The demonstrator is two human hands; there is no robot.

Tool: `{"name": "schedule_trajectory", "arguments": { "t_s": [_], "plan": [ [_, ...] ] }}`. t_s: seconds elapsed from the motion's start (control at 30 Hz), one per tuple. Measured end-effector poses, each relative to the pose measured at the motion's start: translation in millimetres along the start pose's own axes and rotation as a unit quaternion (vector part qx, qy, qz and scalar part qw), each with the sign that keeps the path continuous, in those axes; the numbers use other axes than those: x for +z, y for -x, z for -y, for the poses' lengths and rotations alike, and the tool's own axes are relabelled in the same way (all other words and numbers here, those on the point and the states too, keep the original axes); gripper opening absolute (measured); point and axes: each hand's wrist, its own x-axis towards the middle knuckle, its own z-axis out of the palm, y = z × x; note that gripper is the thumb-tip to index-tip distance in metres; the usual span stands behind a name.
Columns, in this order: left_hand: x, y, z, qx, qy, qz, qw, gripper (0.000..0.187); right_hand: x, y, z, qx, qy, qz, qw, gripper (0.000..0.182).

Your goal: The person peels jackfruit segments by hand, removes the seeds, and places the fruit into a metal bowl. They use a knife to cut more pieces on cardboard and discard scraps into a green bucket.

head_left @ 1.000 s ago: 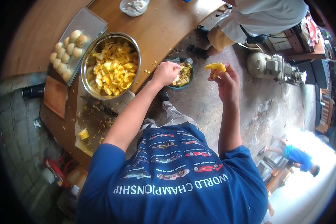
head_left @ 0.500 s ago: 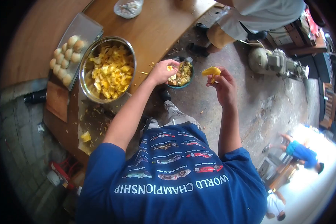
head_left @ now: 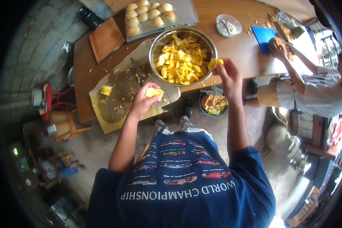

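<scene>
My left hand (head_left: pixel 142 102) is closed around a yellow fruit piece (head_left: pixel 154 92) above a stained cardboard sheet (head_left: pixel 117 97). My right hand (head_left: pixel 227 75) pinches another yellow fruit piece (head_left: pixel 215 62) at the rim of a steel bowl (head_left: pixel 155 43) filled with several yellow fruit pieces (head_left: pixel 180 60). A small green bowl of scraps (head_left: pixel 214 105) sits on the floor below my right hand.
A metal tray of pale round seeds (head_left: pixel 148 12), a wooden board (head_left: pixel 105 38) and a small glass dish (head_left: pixel 228 25) lie on the wooden table (head_left: pixel 83 64). A loose fruit chunk (head_left: pixel 106 90) rests on the cardboard. Another person (head_left: pixel 311 91) works at the table's right end by a blue board (head_left: pixel 263 37).
The view has swung round. My left hand left the scrap bowl and now holds a fruit piece over the cardboard. My right hand carried its piece to the steel bowl's rim.
</scene>
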Motion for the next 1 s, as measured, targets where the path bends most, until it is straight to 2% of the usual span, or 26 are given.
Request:
{"name": "schedule_trajectory", "arguments": {
  "t_s": [0.07,0.1,0.13,0.2,0.27,0.3,0.33,0.37,0.43,0.47,0.53,0.6,0.67,0.73,0.8,0.83,0.9,1.0],
  "plan": [
    [-16.4,17.6,4.9,0.005,0.053,-0.023,0.998,0.035,28.6,-35.0,-14.2,-0.035,0.152,-0.009,0.988,0.021],
    [-21.4,25.3,6.5,0.031,0.093,-0.035,0.995,0.037,43.6,-50.7,-22.3,-0.042,0.182,0.014,0.982,0.027],
    [-25.8,32.8,7.2,0.057,0.132,-0.047,0.989,0.038,51.2,-64.0,-29.9,-0.171,0.373,0.046,0.911,0.030],
    [-31.0,44.4,-3.0,0.072,0.124,-0.052,0.988,0.043,67.5,-71.1,-37.4,-0.211,0.439,0.086,0.869,0.031],
    [-32.9,50.1,-11.3,0.119,0.094,-0.073,0.986,0.049,82.5,-60.5,-33.2,-0.164,0.367,0.116,0.908,0.029],
    [-34.8,54.0,-16.9,0.116,0.113,-0.063,0.985,0.054,93.0,-45.2,-32.6,-0.130,0.307,0.129,0.934,0.028],
    [-37.0,55.3,-14.9,0.117,0.117,-0.066,0.984,0.054,105.7,-27.3,-20.8,-0.119,0.278,0.165,0.939,0.025],
    [-39.5,53.5,-13.6,0.128,0.083,-0.060,0.986,0.055,118.8,-6.9,-7.0,-0.048,0.291,0.206,0.933,0.023],
    [-38.4,52.8,-18.9,0.121,0.043,-0.042,0.991,0.055,143.9,29.6,9.4,-0.008,0.170,0.305,0.937,0.030],
    [-37.0,49.8,-20.7,0.123,0.043,-0.041,0.991,0.055,155.5,41.7,20.2,-0.019,0.141,0.339,0.930,0.035],
    [-36.3,46.1,-23.2,0.179,-0.004,0.004,0.984,0.058,171.8,55.5,30.9,-0.066,0.163,0.345,0.922,0.038],
    [-37.0,40.6,-20.0,0.194,0.005,0.010,0.981,0.064,177.0,56.1,31.9,-0.066,0.143,0.330,0.931,0.039],
    [-35.4,37.8,-25.8,0.230,-0.043,-0.004,0.972,0.070,179.1,53.1,33.2,-0.094,0.172,0.313,0.929,0.037],
    [-36.2,39.4,-33.2,0.231,-0.070,0.012,0.970,0.068,182.7,54.5,37.8,-0.111,0.179,0.296,0.932,0.035],
    [-31.6,38.9,-38.3,0.240,0.013,-0.016,0.970,0.058,185.3,52.6,38.3,-0.070,0.158,0.263,0.949,0.034],
    [-32.9,39.0,-42.1,0.241,0.012,-0.015,0.970,0.058,186.9,51.9,36.1,-0.071,0.158,0.262,0.949,0.034],
    [-36.3,39.3,-48.8,0.165,0.119,-0.062,0.977,0.047,190.5,51.4,29.1,0.013,0.058,0.226,0.972,0.030],
    [-31.0,41.8,-56.1,0.144,0.171,-0.078,0.971,0.040,198.7,57.4,31.5,-0.001,0.048,0.194,0.980,0.034]
  ]
}}
